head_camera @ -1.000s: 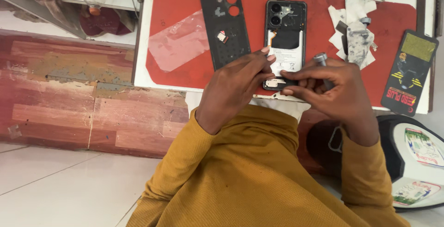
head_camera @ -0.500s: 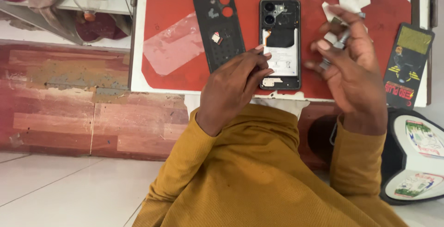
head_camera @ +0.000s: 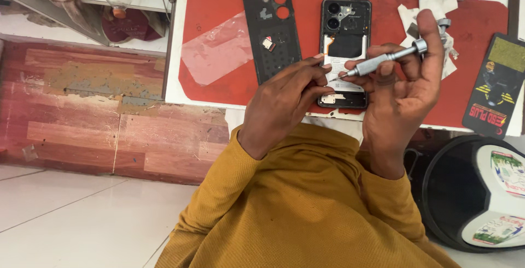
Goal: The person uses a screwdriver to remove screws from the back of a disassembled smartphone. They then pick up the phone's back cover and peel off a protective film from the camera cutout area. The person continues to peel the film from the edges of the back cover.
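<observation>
- A matte red work mat (head_camera: 219, 6) covers the white table; bare mat lies at ten o'clock.
- One opened phone (head_camera: 343, 38) lies flat at twelve o'clock, its black back cover (head_camera: 272, 38) just beside it.
- Left hand (head_camera: 284, 101): fingertips pinched together over the phone's lower edge.
- Right hand (head_camera: 402, 90): fingers clamped on one slim metal screwdriver (head_camera: 383, 60).

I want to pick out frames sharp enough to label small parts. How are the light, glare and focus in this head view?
Head view: soft, even light with only faint shadows. Mild sheen on the clear plastic film and the screwdriver. The opened phone and the removed back cover look sharp. The left hand and right hand show little blur. The frame's edges look slightly stretched.
</observation>
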